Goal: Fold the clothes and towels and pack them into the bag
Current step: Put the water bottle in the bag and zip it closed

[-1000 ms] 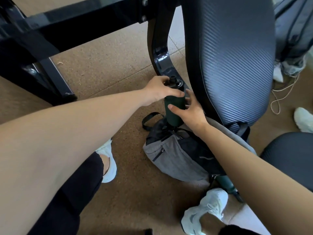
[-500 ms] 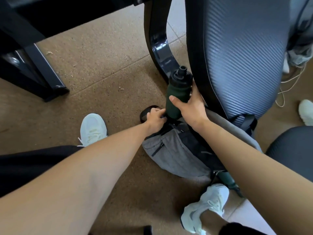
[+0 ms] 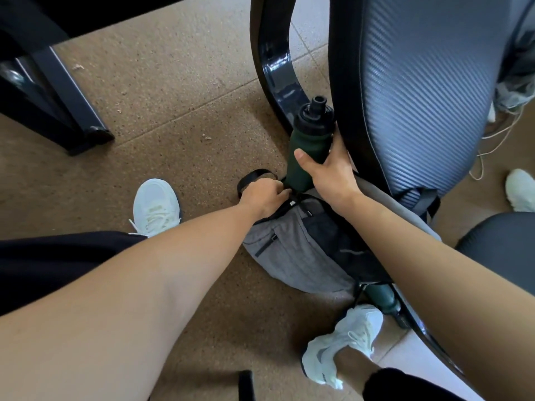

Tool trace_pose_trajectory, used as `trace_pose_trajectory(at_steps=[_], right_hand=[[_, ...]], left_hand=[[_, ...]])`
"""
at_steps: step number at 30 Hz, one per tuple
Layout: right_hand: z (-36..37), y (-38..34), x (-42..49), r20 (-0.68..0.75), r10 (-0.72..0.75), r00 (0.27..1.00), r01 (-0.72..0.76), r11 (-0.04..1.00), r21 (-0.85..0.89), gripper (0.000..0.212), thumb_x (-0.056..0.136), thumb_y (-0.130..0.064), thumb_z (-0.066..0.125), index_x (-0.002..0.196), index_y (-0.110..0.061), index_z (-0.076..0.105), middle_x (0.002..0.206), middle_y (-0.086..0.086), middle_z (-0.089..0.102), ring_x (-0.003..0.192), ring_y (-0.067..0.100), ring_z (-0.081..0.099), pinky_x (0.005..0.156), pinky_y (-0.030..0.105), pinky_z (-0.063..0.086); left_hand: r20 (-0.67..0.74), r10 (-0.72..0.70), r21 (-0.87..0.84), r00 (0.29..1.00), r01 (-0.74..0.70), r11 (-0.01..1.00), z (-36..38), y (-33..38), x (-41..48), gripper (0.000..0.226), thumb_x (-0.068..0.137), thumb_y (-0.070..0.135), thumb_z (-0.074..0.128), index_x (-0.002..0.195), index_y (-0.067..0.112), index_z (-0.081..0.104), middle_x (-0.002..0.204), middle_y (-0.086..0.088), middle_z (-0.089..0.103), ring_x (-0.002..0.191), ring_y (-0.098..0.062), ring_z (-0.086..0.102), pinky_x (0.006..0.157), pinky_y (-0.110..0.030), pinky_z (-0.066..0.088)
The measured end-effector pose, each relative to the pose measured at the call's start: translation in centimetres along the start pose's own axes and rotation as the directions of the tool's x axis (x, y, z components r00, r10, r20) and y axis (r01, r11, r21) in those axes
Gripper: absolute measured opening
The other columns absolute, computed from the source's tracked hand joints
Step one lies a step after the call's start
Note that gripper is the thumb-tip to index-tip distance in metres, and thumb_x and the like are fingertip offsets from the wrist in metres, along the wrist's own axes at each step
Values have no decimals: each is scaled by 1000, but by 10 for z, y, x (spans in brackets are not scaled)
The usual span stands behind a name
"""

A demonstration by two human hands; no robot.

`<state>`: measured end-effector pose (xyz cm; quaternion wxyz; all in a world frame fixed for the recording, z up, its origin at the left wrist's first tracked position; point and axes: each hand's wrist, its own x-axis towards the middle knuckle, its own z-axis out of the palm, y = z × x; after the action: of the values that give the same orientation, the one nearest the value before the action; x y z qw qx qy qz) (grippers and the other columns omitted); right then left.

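Grey bag (image 3: pixel 289 256) lies on the brown floor (image 3: pixel 173 111), just right of frame centre, its top end pointing to 12 o'clock. Its far side lies under the black chair (image 3: pixel 419 96).

Right hand (image 3: pixel 330 175) grasps a dark green bottle (image 3: pixel 307 146) round the body, thumb across the front. The bottle stands tilted at the bag's top end, black cap toward 12 o'clock and base at the bag's opening.

Left hand (image 3: pixel 263 198) is clenched on the bag's top edge, at 8 o'clock from the bottle's base, beside a black strap loop (image 3: pixel 252 176).

White shoes: one (image 3: pixel 156 206) at 9 o'clock from the bag, one (image 3: pixel 341 342) at 5 o'clock.
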<state>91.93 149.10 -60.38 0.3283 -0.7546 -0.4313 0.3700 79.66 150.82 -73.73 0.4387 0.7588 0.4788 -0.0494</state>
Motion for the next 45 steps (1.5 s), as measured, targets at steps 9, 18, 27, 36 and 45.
trace_pose_trajectory(at_steps=[9,18,27,36,45], right_hand=[[-2,-2,-3,-6,9,1000,-9,997,-75,93,79,-47,74,156,-20,30,154,1,46,145,16,40,121,45,33],[-6,-4,-9,-3,10,1000,-10,989,-150,86,90,-27,76,158,-18,25,156,3,41,146,17,35,123,42,29],[-9,-1,-19,-5,-4,1000,3,973,-230,82,86,-29,77,153,-17,32,149,3,47,141,16,41,119,43,34],[-11,-1,-34,-11,-21,1000,17,957,-290,72,82,-29,81,139,-19,40,137,-2,57,130,16,53,111,44,43],[-14,-6,-37,3,-8,1000,8,959,-283,73,82,-29,81,141,-18,40,136,-2,57,130,18,53,111,44,42]], left_hand=[[-127,-463,-102,877,453,886,5,18,4,78,65,82,70,108,16,71,112,-7,73,107,-31,69,75,-35,46],[-137,-399,-77,906,392,917,0,21,6,56,80,71,63,95,17,69,104,-7,72,101,-31,69,75,-34,45],[-147,-262,-151,954,240,959,-2,11,7,29,83,41,73,81,19,54,94,-4,66,89,-31,63,73,-36,48],[-53,-15,-338,999,-4,941,-8,-9,4,33,88,11,54,114,30,48,90,-9,64,84,-34,59,76,-41,47],[123,193,-148,973,-174,974,-20,-21,13,30,94,11,49,102,31,70,106,-1,72,94,-22,64,88,-36,50]])
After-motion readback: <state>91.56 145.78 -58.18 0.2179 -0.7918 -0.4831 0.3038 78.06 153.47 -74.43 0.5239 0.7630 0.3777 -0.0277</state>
